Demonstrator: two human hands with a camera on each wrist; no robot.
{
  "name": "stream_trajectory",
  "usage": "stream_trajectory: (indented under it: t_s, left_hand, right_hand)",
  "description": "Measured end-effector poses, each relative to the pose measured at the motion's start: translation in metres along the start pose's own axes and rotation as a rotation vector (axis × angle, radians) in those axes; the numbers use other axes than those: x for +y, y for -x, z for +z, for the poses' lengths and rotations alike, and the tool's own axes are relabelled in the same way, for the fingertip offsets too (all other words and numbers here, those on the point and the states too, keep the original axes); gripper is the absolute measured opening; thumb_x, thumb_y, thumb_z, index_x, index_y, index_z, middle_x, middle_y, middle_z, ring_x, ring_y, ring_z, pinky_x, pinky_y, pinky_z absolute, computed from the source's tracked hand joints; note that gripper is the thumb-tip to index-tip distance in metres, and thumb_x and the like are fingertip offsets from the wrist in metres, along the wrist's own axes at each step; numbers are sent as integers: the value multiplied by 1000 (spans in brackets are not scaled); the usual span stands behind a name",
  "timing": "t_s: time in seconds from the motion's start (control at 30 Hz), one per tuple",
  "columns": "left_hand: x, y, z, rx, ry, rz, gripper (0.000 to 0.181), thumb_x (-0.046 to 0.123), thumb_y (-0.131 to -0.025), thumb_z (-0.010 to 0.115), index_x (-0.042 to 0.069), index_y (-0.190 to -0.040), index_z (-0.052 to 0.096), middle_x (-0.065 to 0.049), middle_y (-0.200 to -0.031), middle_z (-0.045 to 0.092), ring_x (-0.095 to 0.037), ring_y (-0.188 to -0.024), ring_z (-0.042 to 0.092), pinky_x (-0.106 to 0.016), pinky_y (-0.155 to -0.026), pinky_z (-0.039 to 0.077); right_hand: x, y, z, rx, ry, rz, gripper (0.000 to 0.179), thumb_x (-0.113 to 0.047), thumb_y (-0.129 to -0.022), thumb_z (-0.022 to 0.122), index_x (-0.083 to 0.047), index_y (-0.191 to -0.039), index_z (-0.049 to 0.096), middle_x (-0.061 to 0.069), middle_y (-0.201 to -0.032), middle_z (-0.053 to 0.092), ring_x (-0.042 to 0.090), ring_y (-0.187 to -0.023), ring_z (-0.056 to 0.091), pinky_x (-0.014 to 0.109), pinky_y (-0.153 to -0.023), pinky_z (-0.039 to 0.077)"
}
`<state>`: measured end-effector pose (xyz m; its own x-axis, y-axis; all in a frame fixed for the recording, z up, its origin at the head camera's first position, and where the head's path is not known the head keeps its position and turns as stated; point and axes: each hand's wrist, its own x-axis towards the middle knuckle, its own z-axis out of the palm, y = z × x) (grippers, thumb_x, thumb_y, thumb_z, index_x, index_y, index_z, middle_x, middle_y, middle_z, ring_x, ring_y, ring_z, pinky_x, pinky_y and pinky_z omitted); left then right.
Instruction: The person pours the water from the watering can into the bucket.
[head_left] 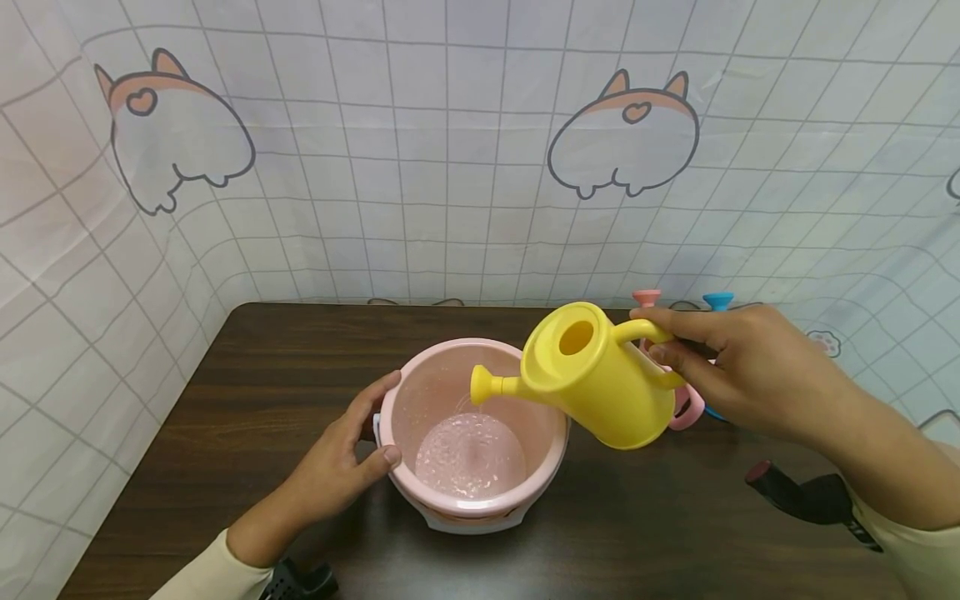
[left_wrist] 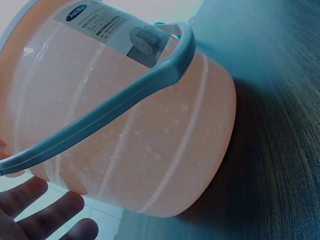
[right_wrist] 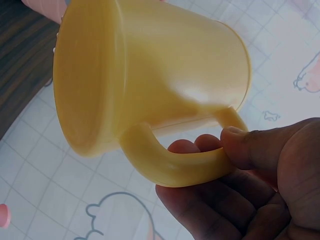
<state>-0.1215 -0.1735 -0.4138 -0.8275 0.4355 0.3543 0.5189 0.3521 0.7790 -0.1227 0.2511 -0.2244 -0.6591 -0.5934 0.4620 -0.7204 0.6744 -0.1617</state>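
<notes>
My right hand (head_left: 757,367) grips the handle of a yellow watering can (head_left: 600,387), fingers and thumb wrapped round it, as the right wrist view (right_wrist: 235,190) also shows. The can is tilted left, its spout over a pink bucket (head_left: 551,467). Thin streams fall from the spout's head into rippling water (head_left: 471,457) at the bottom. On the bucket's left rim rests my left hand (head_left: 341,454), thumb towards the front and fingers towards the back. In the left wrist view its loosely spread fingers (left_wrist: 55,215) lie beside the bucket's wall, below the grey-blue carrying handle (left_wrist: 115,102).
Behind the yellow can stand a pink watering can (head_left: 688,408) and a blue one (head_left: 718,301), both mostly hidden. The dark wooden table (head_left: 292,358) ends at a white checked curtain (head_left: 465,167) along the back and sides.
</notes>
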Motion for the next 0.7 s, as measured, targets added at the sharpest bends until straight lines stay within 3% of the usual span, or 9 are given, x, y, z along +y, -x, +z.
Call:
stream_trajectory:
  t_s: [0.37, 0.7]
  left_hand:
    - [0, 0, 0, -1, 16, -1, 75, 30, -97, 65, 25, -162, 27, -4, -137, 57, -16, -101, 65, -42, -89, 51]
    - [0, -1, 1, -1, 17, -6, 75, 31, -97, 65, 24, -162, 27, -6, -137, 57, -16, -100, 65, -41, -88, 52]
  right_hand:
    - [-1, -1, -1, -2, -7, 2, 45, 2, -80, 82, -8, -123, 75, -11, -81, 62, 0, -57, 35, 16, -48, 31]
    - [0, -1, -1, -9, 5, -3, 46, 3, -78, 84, -6, -123, 75, -15, -71, 53, -1, -55, 32, 16, -46, 29]
